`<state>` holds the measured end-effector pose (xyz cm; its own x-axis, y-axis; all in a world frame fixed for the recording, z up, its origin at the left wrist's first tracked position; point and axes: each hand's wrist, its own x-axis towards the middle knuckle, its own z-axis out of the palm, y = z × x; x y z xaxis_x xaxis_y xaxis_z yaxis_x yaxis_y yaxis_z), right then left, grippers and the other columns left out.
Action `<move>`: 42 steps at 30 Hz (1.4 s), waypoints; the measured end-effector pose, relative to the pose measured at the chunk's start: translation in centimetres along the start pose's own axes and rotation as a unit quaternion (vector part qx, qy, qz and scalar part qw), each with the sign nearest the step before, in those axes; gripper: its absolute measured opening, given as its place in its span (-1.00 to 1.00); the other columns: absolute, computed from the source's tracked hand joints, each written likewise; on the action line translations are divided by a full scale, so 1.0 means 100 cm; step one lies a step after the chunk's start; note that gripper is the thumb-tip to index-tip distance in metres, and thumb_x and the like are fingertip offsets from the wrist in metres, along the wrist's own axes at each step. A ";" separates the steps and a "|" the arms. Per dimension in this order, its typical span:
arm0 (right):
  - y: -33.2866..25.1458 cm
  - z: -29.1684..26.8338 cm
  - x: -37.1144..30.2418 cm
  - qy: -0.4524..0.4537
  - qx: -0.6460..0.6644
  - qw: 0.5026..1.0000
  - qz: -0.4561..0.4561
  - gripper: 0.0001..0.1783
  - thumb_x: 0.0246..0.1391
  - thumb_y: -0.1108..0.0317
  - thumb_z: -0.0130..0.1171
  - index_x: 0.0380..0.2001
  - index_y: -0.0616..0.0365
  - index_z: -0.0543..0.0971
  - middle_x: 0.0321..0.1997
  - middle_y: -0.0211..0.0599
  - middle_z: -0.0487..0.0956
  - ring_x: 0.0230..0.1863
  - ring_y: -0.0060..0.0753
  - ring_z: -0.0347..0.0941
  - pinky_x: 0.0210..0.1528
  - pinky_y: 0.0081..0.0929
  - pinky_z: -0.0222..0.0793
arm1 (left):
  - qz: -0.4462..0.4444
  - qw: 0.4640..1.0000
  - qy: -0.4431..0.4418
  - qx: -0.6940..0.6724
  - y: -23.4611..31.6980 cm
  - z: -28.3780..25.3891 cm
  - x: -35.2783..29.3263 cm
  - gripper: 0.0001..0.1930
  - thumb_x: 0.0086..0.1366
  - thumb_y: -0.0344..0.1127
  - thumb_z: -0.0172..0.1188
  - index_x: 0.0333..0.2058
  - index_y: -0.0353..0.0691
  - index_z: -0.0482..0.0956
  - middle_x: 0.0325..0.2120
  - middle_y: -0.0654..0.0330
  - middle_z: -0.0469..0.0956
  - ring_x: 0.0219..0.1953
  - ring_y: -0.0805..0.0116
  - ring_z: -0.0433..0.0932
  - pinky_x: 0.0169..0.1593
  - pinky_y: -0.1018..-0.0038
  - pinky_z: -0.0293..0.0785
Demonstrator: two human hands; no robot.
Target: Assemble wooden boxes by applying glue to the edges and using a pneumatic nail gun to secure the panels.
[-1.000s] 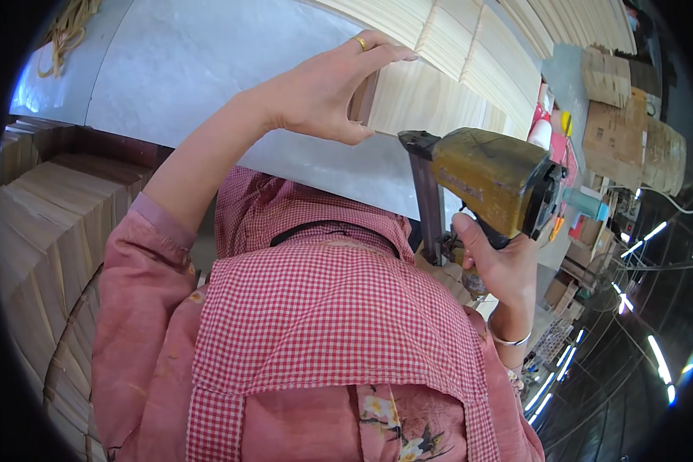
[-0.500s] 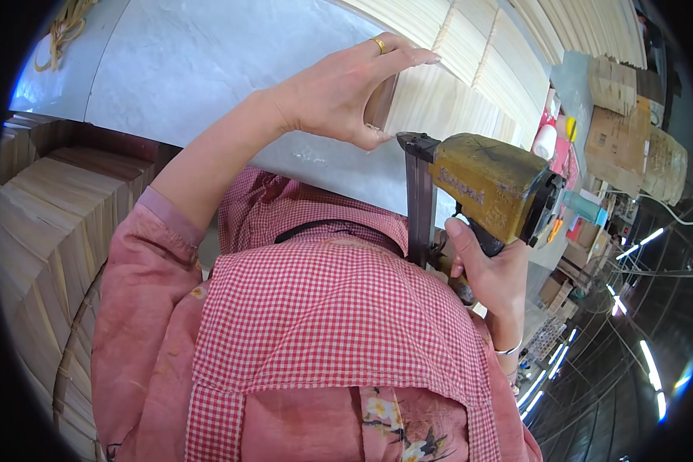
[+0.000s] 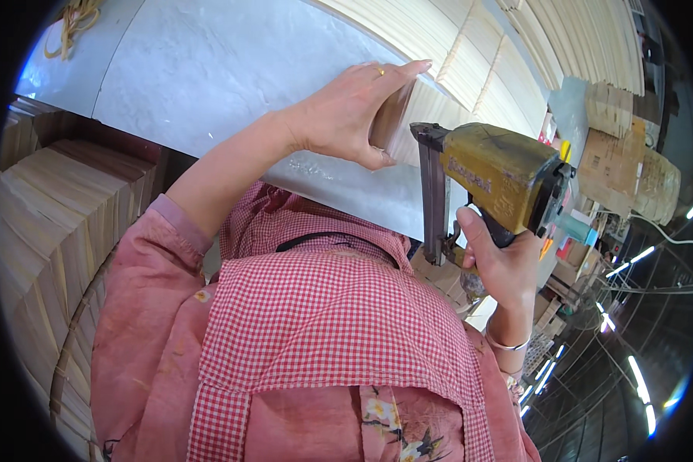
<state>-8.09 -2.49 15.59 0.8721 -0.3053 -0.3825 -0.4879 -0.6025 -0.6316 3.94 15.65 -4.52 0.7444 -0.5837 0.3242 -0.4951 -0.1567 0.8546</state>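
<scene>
My left hand (image 3: 343, 115) spans the near end of a wooden box (image 3: 433, 104), thumb on one side and fingers on the opposite side. The box has pale wood outside and a browner hollow end; its far part runs behind the nail gun. My right hand (image 3: 508, 262) is wrapped round the handle of a worn yellow nail gun (image 3: 500, 165) with a long dark magazine. The gun's black nose sits close beside the box, near my left thumb; whether it touches the wood I cannot tell. My trigger finger is mostly hidden.
The box lies on a grey-white tabletop (image 3: 208, 61). Stacked pale boards (image 3: 470, 46) line its far side, and brown boards (image 3: 69, 208) are piled at my left. Yellowish bands (image 3: 73, 27) lie at the far left corner. Cardboard boxes (image 3: 612, 165) stand at the right.
The nail gun has shifted slightly right and away from my left thumb. My left hand stays on the box end, which shows a little more of its brown hollow.
</scene>
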 end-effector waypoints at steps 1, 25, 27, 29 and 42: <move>-0.002 0.001 0.003 -0.006 0.003 1.000 -0.010 -0.53 0.08 0.44 0.46 0.02 0.34 0.54 -0.12 -0.13 0.69 -0.25 -0.36 0.64 -0.27 -0.50 0.59 | 0.017 0.999 0.020 0.018 -0.003 0.003 -0.001 0.21 -0.19 -0.12 0.50 0.48 -0.11 0.05 0.23 0.02 0.41 0.19 0.01 0.43 0.36 0.17 0.26; -0.022 -0.024 0.048 -0.015 -0.033 0.996 -0.076 -0.70 0.13 0.34 0.46 -0.23 0.33 0.61 -0.60 -0.41 0.53 -0.75 -0.64 0.33 -0.71 -0.71 0.23 | -0.072 0.993 0.000 0.092 0.011 -0.001 -0.018 0.21 -0.04 0.11 0.52 0.44 -0.39 0.06 0.43 -0.14 0.15 0.54 -0.01 -0.03 0.51 0.11 -0.01; -0.027 -0.029 0.057 -0.042 -0.059 0.997 -0.019 -0.56 0.09 0.43 0.45 -0.01 0.32 0.54 -0.36 -0.27 0.65 -0.54 -0.57 0.47 -0.51 -0.64 0.39 | -0.102 0.992 -0.014 0.074 0.015 -0.002 -0.018 0.19 -0.01 0.08 0.54 0.46 -0.34 0.05 0.47 -0.14 0.08 0.55 0.02 -0.06 0.52 0.12 -0.03; -0.025 -0.031 0.063 -0.047 -0.064 0.997 -0.021 -0.57 0.10 0.42 0.45 -0.01 0.33 0.54 -0.38 -0.28 0.64 -0.57 -0.57 0.45 -0.54 -0.65 0.36 | -0.105 0.991 -0.006 0.077 0.014 0.001 -0.018 0.18 0.01 0.08 0.53 0.46 -0.34 0.05 0.47 -0.14 0.07 0.55 0.02 -0.06 0.52 0.12 -0.03; -0.018 -0.025 0.060 -0.038 0.014 0.998 0.043 -0.62 0.13 0.32 0.45 -0.10 0.31 0.57 -0.54 -0.39 0.57 -0.72 -0.61 0.35 -0.68 -0.68 0.24 | -0.112 0.992 0.019 0.049 0.017 0.002 -0.014 0.07 0.10 0.05 0.46 0.41 -0.46 0.11 0.38 -0.22 0.22 0.53 -0.09 -0.02 0.51 0.08 -0.02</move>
<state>-1.92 -5.11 16.13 0.8218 -0.2985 -0.4852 -0.5632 -0.5544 -0.6128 1.96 16.02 -3.57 0.8561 -0.4956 0.1468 -0.3549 -0.3571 0.8640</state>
